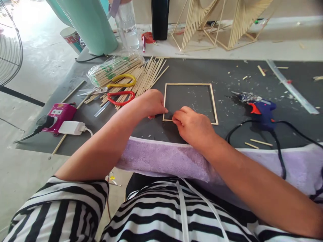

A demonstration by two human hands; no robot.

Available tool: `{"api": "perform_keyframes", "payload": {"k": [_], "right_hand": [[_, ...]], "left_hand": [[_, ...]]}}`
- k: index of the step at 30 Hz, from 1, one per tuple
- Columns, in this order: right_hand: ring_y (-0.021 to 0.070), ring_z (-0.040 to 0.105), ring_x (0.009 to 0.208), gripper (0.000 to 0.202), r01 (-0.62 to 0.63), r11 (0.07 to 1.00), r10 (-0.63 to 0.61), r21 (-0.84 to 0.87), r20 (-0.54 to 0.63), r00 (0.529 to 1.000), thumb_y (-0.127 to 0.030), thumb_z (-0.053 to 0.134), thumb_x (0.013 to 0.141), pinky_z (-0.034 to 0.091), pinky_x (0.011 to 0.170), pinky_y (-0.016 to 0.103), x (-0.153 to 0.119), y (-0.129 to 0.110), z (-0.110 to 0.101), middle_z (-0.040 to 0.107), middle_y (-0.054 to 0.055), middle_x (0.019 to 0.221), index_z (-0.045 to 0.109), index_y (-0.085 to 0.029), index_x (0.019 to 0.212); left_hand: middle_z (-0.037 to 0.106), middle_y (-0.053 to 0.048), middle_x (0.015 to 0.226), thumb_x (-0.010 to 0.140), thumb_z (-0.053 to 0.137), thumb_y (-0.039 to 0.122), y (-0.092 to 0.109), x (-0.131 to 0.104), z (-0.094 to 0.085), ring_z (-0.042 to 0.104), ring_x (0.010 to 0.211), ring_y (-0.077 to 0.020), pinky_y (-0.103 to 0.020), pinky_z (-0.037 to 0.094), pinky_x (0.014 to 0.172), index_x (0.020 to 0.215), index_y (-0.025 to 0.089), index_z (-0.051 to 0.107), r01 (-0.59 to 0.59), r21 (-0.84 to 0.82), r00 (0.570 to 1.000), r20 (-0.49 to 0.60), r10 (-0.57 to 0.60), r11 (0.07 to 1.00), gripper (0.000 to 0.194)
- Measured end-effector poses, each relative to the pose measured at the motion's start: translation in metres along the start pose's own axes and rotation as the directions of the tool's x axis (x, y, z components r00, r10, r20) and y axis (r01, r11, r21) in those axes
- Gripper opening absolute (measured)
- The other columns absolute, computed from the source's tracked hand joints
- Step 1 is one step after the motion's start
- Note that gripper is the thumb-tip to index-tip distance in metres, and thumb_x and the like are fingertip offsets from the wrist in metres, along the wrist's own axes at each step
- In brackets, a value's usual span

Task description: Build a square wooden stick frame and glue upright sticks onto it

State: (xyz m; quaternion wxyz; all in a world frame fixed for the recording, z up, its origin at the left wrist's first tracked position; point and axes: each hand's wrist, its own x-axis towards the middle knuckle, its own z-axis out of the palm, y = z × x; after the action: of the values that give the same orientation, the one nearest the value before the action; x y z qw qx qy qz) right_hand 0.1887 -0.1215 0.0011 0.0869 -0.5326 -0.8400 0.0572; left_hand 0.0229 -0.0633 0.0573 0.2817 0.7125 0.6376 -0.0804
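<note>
A square frame [189, 84] of thin wooden sticks lies flat on the dark grey board. At its left side, my left hand [154, 102] is closed, with curled fingers and fingertips against the left stick just above the near corner. My right hand [194, 126] pinches the near stick, a little right of that same corner; the hand hides most of this stick. Whatever else may be between the fingers is too small to make out.
Scissors [121, 89] rest on loose wooden sticks [152, 74] beside a bagged bundle [113, 70]. At right lies a blue glue gun [264, 111] with its cable. A pink power adapter [59, 116] sits left. Stick models [202, 20], a phone [160, 18] and a bottle [127, 27] stand behind.
</note>
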Motion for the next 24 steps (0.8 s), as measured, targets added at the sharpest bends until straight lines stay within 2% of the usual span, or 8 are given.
{"api": "perform_keyframes", "payload": {"k": [9,16,24], "right_hand": [[0.0149,0.059,0.074,0.025,0.025,1.0,-0.025,0.0,0.0,1.0,-0.02,0.048,0.096,0.023,0.056,0.031,0.0015,0.0,-0.0006,0.066,0.003,0.098,0.073,-0.023,0.091],[0.0137,0.057,0.072,0.023,0.022,0.999,-0.022,0.03,0.001,1.0,-0.018,0.05,0.093,0.023,0.055,0.03,0.003,0.0002,0.0,0.066,0.001,0.098,0.072,-0.023,0.088],[0.0132,0.058,0.074,0.024,0.022,0.999,-0.022,0.045,-0.001,1.0,-0.015,0.049,0.091,0.026,0.057,0.029,0.0028,-0.0001,-0.0001,0.069,0.002,0.103,0.072,-0.021,0.087]], "left_hand": [[0.056,0.002,0.044,0.08,0.066,0.031,-0.001,0.0027,0.0024,0.059,0.051,-0.013,-0.022,0.042,0.057,0.063,0.018,0.071,-0.014,0.034,1.0,-0.019,0.014,0.999,0.021],[0.059,0.001,0.049,0.079,0.068,0.029,-0.0038,-0.0016,-0.0014,0.06,0.053,-0.0128,-0.021,0.042,0.056,0.074,0.015,0.075,-0.054,-0.028,0.998,0.036,0.055,0.998,0.016],[0.058,0.0,0.045,0.081,0.062,0.022,-0.0069,-0.0063,-0.0019,0.058,0.048,-0.0126,-0.022,0.044,0.053,0.069,0.015,0.072,-0.025,-0.14,0.999,0.032,0.03,0.99,0.017]]}}
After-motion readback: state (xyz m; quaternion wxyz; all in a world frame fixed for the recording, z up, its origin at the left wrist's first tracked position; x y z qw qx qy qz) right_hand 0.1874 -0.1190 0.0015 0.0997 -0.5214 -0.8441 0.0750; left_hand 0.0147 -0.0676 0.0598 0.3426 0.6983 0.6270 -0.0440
